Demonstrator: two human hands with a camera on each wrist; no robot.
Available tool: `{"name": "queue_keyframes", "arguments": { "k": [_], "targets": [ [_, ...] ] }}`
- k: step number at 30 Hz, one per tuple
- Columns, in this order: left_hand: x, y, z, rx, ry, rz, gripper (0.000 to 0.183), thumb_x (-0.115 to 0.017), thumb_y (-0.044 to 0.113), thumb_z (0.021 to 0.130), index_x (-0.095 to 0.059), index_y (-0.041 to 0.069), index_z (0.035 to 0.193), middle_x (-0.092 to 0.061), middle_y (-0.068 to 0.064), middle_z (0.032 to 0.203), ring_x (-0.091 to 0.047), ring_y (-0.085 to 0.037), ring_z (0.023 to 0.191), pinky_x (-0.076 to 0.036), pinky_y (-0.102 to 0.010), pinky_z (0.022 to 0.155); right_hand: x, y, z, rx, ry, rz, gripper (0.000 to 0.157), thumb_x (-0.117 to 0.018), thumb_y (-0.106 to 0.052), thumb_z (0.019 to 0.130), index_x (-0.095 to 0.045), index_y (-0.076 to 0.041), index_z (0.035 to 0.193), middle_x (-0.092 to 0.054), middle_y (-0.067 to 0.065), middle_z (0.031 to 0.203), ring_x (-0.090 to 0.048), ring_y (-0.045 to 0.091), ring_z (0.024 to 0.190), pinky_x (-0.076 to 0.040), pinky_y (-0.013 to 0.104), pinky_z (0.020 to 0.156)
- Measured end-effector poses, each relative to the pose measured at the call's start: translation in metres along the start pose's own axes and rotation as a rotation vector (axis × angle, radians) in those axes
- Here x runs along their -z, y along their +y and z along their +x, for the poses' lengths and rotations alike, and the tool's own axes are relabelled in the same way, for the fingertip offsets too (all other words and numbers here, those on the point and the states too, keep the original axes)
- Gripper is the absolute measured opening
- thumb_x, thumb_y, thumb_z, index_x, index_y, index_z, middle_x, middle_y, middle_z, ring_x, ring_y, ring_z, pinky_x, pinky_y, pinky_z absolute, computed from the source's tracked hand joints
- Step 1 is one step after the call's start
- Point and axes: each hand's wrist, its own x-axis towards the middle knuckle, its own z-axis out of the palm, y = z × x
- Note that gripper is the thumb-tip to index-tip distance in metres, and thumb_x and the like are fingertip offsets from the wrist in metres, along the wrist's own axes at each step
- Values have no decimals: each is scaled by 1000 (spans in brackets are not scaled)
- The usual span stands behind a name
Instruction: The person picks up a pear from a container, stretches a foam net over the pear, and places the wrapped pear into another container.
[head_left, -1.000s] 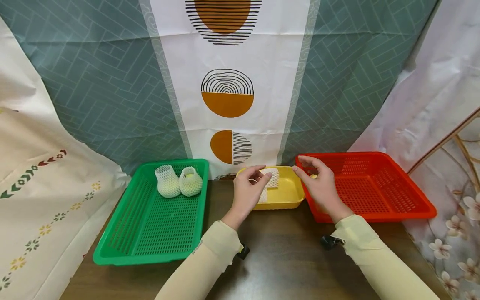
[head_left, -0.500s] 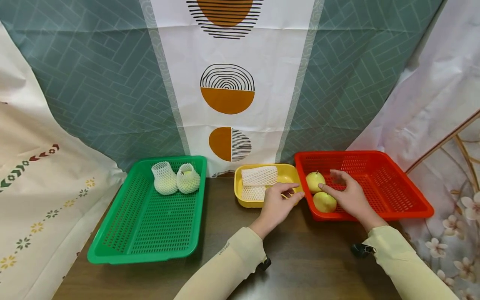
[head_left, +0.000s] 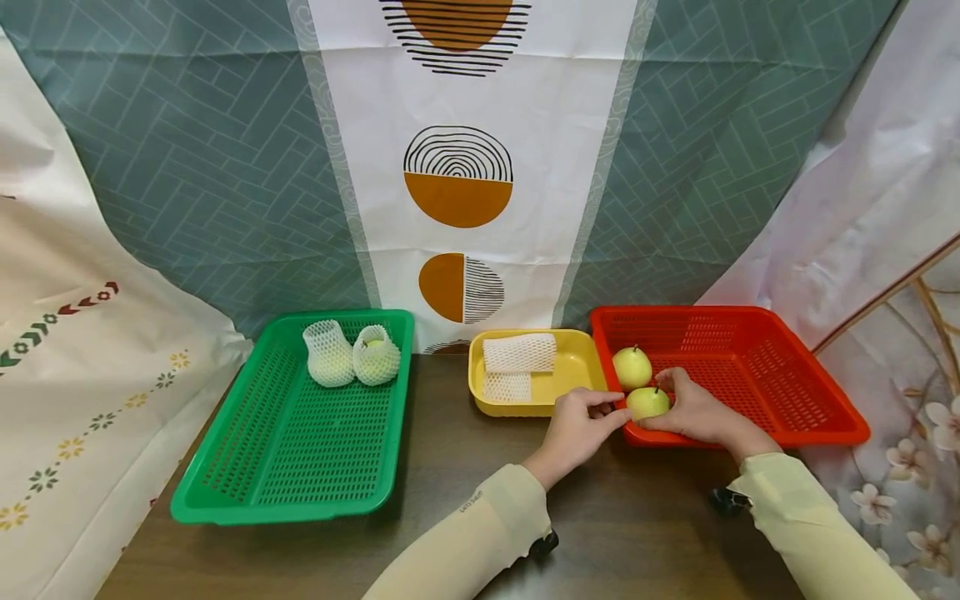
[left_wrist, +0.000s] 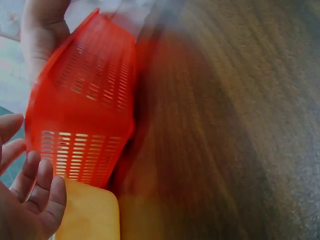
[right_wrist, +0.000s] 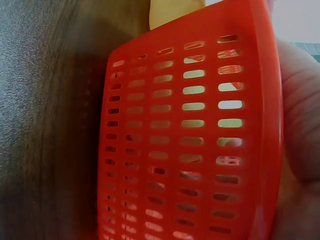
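Observation:
In the head view my right hand (head_left: 703, 413) reaches over the front rim into the red basket (head_left: 817, 433). Its thumb and fingers grip the nearer yellow-green pear (head_left: 647, 403). A second pear (head_left: 632, 367) sits just behind it, against the left wall. My left hand (head_left: 577, 435) holds nothing; its fingertips are right at the basket's left rim, beside the gripped pear. The left wrist view shows its fingers (left_wrist: 58, 192) loosely bent near the perforated wall. From the right wrist the basket wall hides the fingertips, and pale green shows through its slots.
A yellow tray (head_left: 592, 407) with white foam net sleeves (head_left: 520, 352) stands left of the red basket. Farther left, a green basket (head_left: 288, 510) contains two pears in foam nets (head_left: 377, 357). Patterned cloths (head_left: 225, 167) hang behind the brown table (head_left: 450, 500).
Both hands have moved right from over the yellow tray. My right hand has come down into the red basket and taken hold of the nearer pear; my left hand has followed to its rim.

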Motion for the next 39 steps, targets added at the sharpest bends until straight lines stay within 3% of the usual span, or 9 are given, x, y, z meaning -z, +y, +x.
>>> {"name": "queue_keyframes", "arguments": {
  "k": [10, 14, 22, 33, 39],
  "targets": [
    [-2, -3, 1, -3, -2, 1, 29, -73, 32, 81, -72, 21, 107, -62, 11, 81, -53, -4, 69, -48, -16, 60, 2, -1, 5, 14, -2, -88, 80, -81, -47, 64, -45, -2, 120, -56, 20, 117, -54, 30, 99, -47, 48, 85],
    [-3, -4, -1, 11, -8, -8, 31, -73, 34, 80, -72, 21, 108, -63, 13, 81, -53, -3, 69, -49, -16, 59, 2, -1, 5, -3, 0, -119, 84, -79, -52, 64, -46, -1, 122, -58, 19, 114, -55, 29, 96, -48, 49, 84],
    [-4, -7, -2, 19, 1, 18, 33, -71, 40, 80, -71, 24, 108, -63, 14, 76, -52, -2, 67, -47, -16, 55, 1, -2, 6, -54, -18, -110, 96, -72, -57, 70, -39, 7, 133, -52, 27, 125, -54, 34, 101, -44, 57, 90],
    [-3, -7, -3, 40, 2, 44, 33, -71, 44, 79, -70, 31, 108, -62, 15, 74, -51, -2, 66, -46, -17, 52, -4, -3, 10, -93, -63, -119, 88, -71, -63, 67, -55, 3, 121, -63, 14, 106, -53, 22, 83, -48, 40, 77],
    [-4, -7, -2, 43, 13, 54, 34, -71, 44, 78, -71, 28, 108, -62, 15, 74, -51, -2, 65, -45, -17, 52, -2, -3, 7, -78, -23, -110, 88, -72, -63, 66, -56, 4, 121, -63, 16, 107, -53, 23, 84, -48, 40, 77]
  ]
}}
